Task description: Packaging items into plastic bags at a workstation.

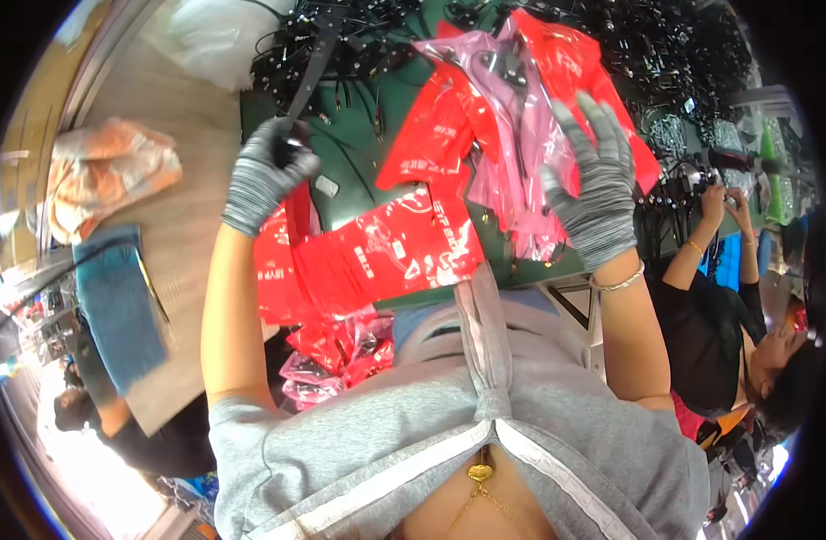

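Our left hand (267,175) curls around a dark item (297,142) we can't identify; our right hand (602,184), fingers spread wide, is over the pink bag (539,135), contact unclear. We seem to be handling bags; next likely needs a pinch. Red bags (390,247) overlap, perhaps hindering; black cables (683,54) crowd beyond.

Strong light burned out the lower-left edge and glinted off red plastic bags (341,261), while blur softened an orange-patterned cloth (111,175) and a blue cloth (120,306); fisheye distortion bent straight lines toward a black rim.
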Tool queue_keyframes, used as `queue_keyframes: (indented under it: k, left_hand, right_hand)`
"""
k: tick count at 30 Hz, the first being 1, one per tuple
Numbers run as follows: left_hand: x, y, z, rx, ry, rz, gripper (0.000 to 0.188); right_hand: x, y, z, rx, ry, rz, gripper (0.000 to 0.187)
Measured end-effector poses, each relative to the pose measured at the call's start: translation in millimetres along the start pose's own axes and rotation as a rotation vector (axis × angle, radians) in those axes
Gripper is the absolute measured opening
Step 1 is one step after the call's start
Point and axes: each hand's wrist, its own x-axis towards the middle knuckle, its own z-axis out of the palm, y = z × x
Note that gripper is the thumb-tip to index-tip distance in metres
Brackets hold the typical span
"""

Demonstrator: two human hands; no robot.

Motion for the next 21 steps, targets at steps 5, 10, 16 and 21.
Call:
queue_keyframes:
  k: [5, 10, 16, 21]
  left_hand:
    - [-74.8, 85.9, 84.8, 0.727, -0.180, 0.347, 0.041]
    - [-104.7, 150.4, 126.5, 1.309, -0.409, 0.662, 0.037]
    - [-94.5, 135.2, 138.9, 1.092, -0.248, 0.953, 0.051]
    - [-99.8, 87.7, 167.1, -0.564, -0.029, 0.440, 0.087]
  right_hand:
    - [10.9, -71.0, -44.1, 0.110, -0.206, -0.360, 0.083]
    - [-17.6, -40.8, -0.7, 0.492, -0.720, -0.334, 0.072]
    - [-54.1, -55.4, 8.0, 0.608, -0.813, 0.066, 0.042]
    - [-67.9, -60.6, -25.5, 0.604, -0.674, 0.190, 0.044]
